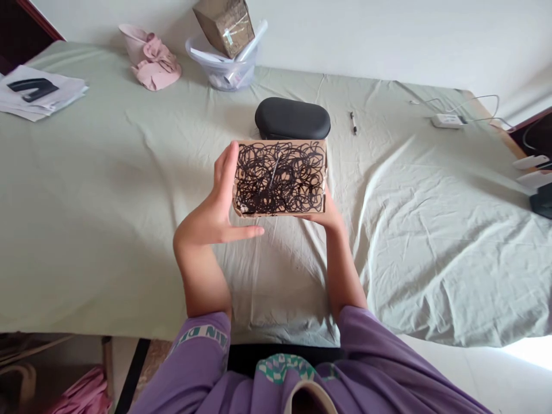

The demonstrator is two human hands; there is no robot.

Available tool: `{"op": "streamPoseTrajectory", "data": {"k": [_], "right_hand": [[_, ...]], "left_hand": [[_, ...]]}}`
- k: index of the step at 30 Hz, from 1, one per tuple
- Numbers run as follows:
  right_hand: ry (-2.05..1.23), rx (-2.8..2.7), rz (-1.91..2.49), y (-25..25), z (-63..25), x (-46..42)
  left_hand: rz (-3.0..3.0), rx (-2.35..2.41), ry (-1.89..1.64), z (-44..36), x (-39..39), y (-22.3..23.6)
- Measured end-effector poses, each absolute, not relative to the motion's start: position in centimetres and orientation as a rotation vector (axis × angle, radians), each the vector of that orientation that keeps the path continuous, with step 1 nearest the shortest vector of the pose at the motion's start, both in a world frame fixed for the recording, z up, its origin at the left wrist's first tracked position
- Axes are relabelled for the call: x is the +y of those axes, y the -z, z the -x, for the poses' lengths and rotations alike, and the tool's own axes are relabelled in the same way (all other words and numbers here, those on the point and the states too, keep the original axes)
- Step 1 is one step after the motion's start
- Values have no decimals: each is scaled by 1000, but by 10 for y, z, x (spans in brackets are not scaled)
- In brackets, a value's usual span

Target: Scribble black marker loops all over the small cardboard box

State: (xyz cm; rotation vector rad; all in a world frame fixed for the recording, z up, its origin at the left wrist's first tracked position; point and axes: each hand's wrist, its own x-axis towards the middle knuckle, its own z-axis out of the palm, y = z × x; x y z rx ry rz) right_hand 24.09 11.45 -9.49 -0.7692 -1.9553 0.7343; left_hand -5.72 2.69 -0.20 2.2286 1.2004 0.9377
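Note:
A small cardboard box (280, 178), its facing side covered in black scribbled loops, is held up above the cloth-covered table. My right hand (330, 210) grips it at the lower right, most of the fingers hidden behind and under the box. Along the left edge lies my left hand (222, 198), fingers stretched upward against that side and thumb pointing right, apart from the box's lower edge. A thin grey streak crosses the scribbles; what it is I cannot tell. Just beyond the box sits a black oval zip case (293, 117), partly hidden by it.
A pale green cloth (107, 230) covers the table. At the back stand a clear plastic basin (228, 77) holding a brown box (228, 29) and rolled paper, and a pink cloth item (155, 60). Papers (43, 95) lie left; a pen (353, 123) and power strip (448, 121) right.

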Motion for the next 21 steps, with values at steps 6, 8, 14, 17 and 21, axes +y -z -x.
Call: {"op": "streamPoseTrajectory", "data": {"k": [6, 8, 14, 17, 21], "right_hand": [[-1087, -2074, 717, 132, -244, 129], [-1025, -2034, 947, 147, -245, 132], [-551, -1997, 1574, 174, -220, 129], [-520, -2071, 1574, 177, -206, 126], [-510, -2017, 1578, 181, -202, 129]], "left_hand": [[-2124, 1534, -835, 76, 29, 19], [-2072, 1586, -808, 80, 29, 20], [-2049, 1613, -757, 84, 27, 15], [-2044, 1620, -750, 83, 27, 14], [-2044, 1589, -789, 83, 27, 14]]}}
